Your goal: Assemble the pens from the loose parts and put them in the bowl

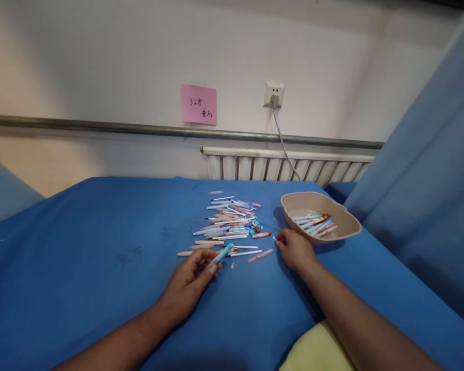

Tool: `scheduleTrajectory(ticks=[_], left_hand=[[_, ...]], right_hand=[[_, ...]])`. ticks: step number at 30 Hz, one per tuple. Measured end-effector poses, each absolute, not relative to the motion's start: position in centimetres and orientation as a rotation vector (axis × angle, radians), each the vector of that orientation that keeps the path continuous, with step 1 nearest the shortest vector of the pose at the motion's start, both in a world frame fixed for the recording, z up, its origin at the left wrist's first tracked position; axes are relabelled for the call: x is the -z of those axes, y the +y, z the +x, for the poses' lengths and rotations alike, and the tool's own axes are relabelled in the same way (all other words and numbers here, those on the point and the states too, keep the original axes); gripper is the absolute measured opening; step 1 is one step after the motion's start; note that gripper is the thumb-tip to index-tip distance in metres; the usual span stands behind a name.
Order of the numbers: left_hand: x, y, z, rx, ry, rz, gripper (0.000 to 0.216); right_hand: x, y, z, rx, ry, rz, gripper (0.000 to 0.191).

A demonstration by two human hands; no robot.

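Observation:
My left hand [199, 273] is closed around a light blue pen barrel [223, 253], held slanted with its turquoise end up and to the right. My right hand [295, 247] is beside the beige basin, thumb and fingers pinched at a small whitish piece [274, 238], too small to name surely. Between the hands spreads a pile of pen parts [228, 221]: pale barrels, thin white refills and coloured bits. An orange pen part [261, 235] and a pink patterned barrel [260, 255] lie at its right edge. A tiny clear tip [232, 266] lies near my left fingers.
The beige basin [350, 226] at the right holds several pens [315, 224]. Blue cloth [81, 268] covers the surface. A yellow cloth item [317, 350] is at the bottom. Behind are a radiator [251, 167], a socket [274, 95] with a cable, and a pink note [199, 104]. Blue curtains [421, 154] hang at the sides.

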State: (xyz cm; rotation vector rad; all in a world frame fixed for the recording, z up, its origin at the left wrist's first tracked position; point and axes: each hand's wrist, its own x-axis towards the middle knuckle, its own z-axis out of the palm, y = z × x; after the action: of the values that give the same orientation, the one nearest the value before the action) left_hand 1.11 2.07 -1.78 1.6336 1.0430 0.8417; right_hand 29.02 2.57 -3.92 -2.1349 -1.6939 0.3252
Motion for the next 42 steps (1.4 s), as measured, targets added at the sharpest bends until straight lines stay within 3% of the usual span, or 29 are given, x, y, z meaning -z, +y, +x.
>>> scheduleTrajectory(ticks=[31,34,42], left_hand=[[1.6,2.2,1.2,-0.828,1.045,1.634,0.017],[1.5,2.2,1.2,-0.826,1.035,1.632,0.017],[1.1,1.8,1.6,-0.821,1.014,1.64,0.014]], right_hand=[[3.8,2.7,28.5,-0.344,-1.665,-2.019,0.009],[3.7,2.7,28.2,-0.51,-1.529,-1.81,0.008],[2.0,1.1,26.0,-1.22,-1.088,-1.144,0.036]])
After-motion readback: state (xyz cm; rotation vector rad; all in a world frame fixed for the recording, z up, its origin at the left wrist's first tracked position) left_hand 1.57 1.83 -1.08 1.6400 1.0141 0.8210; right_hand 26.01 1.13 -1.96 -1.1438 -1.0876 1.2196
